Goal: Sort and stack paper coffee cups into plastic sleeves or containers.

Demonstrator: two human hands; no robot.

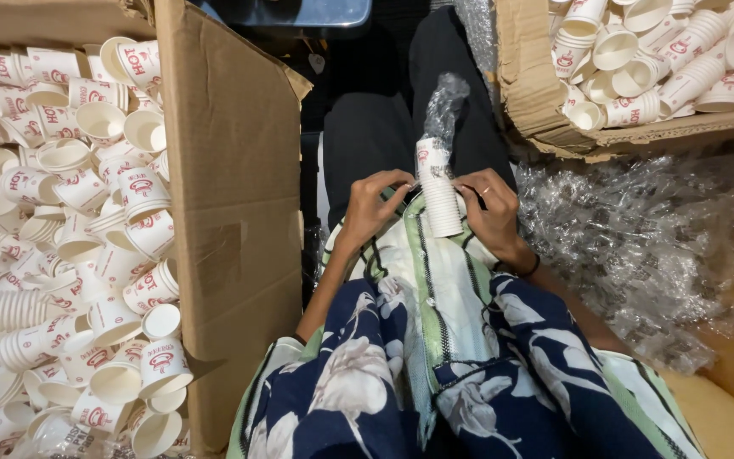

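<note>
Seated position, viewed from above. Stack of white paper cups (pixel 439 191) held upright over the lap, between both hands, partly sheathed in a clear plastic sleeve (pixel 445 106) projecting past the top of the stack.

Left hand (pixel 375 204): fingers curled, fingertips pinching the sleeve edge at the left side of the stack. Right hand (pixel 490 208): fingers closed likewise on the right side, ring visible on one finger, dark band at the wrist.

Progress, as judged: stack assembled; sleeve drawn over the upper part only, lower rims bare. Remaining: sleeve not yet drawn to full length, open end not closed. Bulk of the stock unpacked.

Counts:
- Stacks in hand: one; individual cups within it too tightly nested to count.
- Cardboard boxes: two. Left box (pixel 231 195), open, filled with loose cups (pixel 87 238) printed in red, plus several short nested stacks; far more than could be counted. Upper-right box (pixel 537 93), also holding loose cups, likewise uncounted.
- Heap of crumpled clear plastic (pixel 647 238): one, at the right, just beside the lap; separate sleeves not distinguishable.
</note>
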